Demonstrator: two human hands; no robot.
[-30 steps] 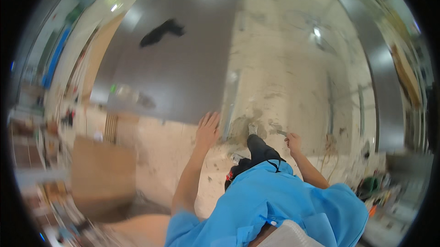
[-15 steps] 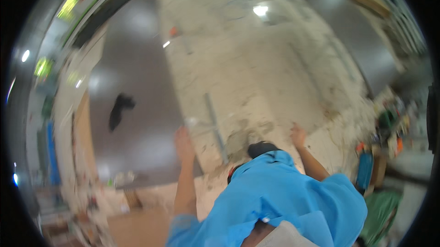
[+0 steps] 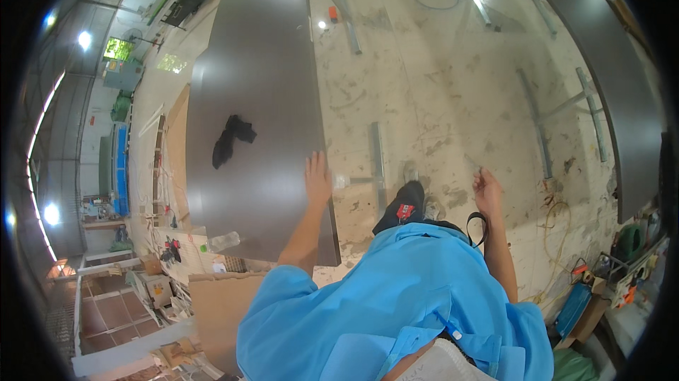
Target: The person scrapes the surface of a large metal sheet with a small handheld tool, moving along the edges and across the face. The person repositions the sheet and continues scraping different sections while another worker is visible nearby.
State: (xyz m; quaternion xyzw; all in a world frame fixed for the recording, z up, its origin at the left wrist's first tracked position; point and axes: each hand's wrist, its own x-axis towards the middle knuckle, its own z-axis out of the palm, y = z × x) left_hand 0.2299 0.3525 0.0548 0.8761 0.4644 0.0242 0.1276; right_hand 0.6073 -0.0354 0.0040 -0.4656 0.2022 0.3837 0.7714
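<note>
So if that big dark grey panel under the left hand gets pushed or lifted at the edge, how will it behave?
The dark grey panel looks broad, flat and thin, so it is probably stiff but may flex when lifted by one edge. Its size suggests it is heavy. The glossy face under the left hand may be slippery, and the black cloth lying loose on it could slide off.

The left hand [image 3: 317, 177] now rests on the dark panel [image 3: 258, 112].

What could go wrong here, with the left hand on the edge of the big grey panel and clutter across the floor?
The left hand rests flat on the grey panel at its edge, so fingers could get pinched if the panel shifts. Metal bars lie on the floor by the shoe, and a yellow cord loops nearby: both could trip the person.
</note>
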